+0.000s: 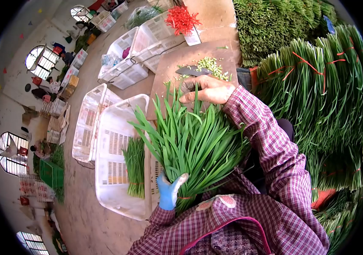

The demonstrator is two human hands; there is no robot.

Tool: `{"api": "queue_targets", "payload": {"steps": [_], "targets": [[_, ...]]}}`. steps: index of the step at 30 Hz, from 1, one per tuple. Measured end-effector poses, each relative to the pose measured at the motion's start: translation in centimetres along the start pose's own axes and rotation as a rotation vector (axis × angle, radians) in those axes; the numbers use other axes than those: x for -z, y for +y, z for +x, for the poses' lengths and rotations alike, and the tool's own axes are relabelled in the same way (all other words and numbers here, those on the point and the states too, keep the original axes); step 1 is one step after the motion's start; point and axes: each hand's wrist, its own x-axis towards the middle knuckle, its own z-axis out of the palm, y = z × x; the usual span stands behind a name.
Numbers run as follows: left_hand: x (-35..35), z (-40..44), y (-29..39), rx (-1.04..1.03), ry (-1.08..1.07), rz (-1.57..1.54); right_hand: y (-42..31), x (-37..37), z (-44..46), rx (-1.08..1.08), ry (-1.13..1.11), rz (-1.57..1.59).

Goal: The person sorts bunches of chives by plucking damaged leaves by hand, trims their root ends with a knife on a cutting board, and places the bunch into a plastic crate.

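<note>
A bundle of long green leaves (pixel 194 146) fans out in front of my body, its tips toward the board. My left hand (pixel 169 190), in a blue glove, is closed round its lower part, near a red tie. My right hand (pixel 205 90) is over the leaf tips at the board's near edge, fingers curled with thumb and fingers close; whether a leaf is between them is unclear. Just beyond it on the brown board (pixel 168 63) lie a dark knife blade (pixel 192 71) and chopped pale green pieces (pixel 210 66).
A white crate (pixel 141 208) at the left holds a tied bundle (pixel 135 168). More white crates (pixel 124 72) stand beyond. Red ties (pixel 182 20) lie at the board's far end. Tall stacks of green bundles (pixel 313 85) fill the right. People are in the far left background.
</note>
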Motion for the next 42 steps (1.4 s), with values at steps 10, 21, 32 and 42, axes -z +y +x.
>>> {"api": "queue_targets", "payload": {"steps": [10, 21, 32, 42], "targets": [[1.2, 0.4, -1.5, 0.026, -0.013, -0.053, 3.4, -0.1, 0.9, 0.180, 0.186, 0.074], [0.1, -0.3, -0.8, 0.031, -0.007, -0.054, 4.0, 0.5, 1.9, 0.242, 0.473, 0.333], [0.5, 0.1, -2.1, -0.035, -0.011, 0.024, 4.4, 0.0, 2.8, 0.258, 0.042, 0.294], [0.5, 0.8, 0.0, -0.041, 0.099, -0.015, 2.7, 4.5, 0.7, 0.252, 0.940, 0.131]]}}
